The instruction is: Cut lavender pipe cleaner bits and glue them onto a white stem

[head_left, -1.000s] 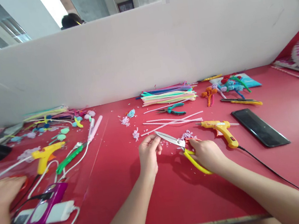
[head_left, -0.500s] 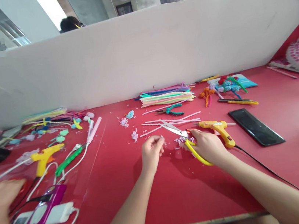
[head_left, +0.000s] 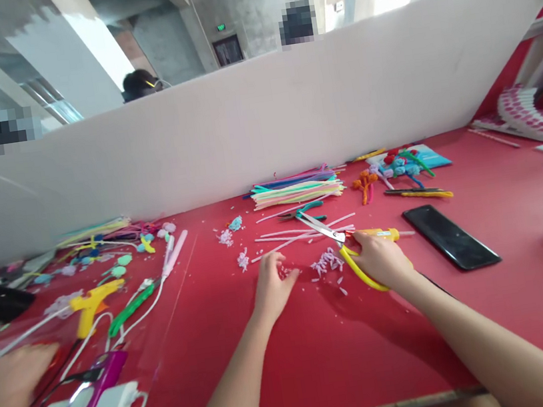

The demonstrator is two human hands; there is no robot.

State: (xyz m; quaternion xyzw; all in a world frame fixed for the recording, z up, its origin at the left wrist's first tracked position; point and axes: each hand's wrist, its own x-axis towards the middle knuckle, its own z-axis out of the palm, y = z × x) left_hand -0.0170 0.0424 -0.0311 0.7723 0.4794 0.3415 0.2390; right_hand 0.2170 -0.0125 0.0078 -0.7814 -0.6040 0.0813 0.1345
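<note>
Our right hand point(head_left: 383, 256) grasps the scissors point(head_left: 339, 237) immediately right of the lilac clippings point(head_left: 327, 261); our left hand point(head_left: 269, 290), thumb spread from fingers, is positioned left of them.

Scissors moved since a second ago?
Yes, away from the person. Against the teal pliers, the scissors have advanced: their tips were short of the pliers, and now overlap them in view.

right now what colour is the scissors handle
The scissors handle is mostly yellow where visible; best seen in the head view.
</note>
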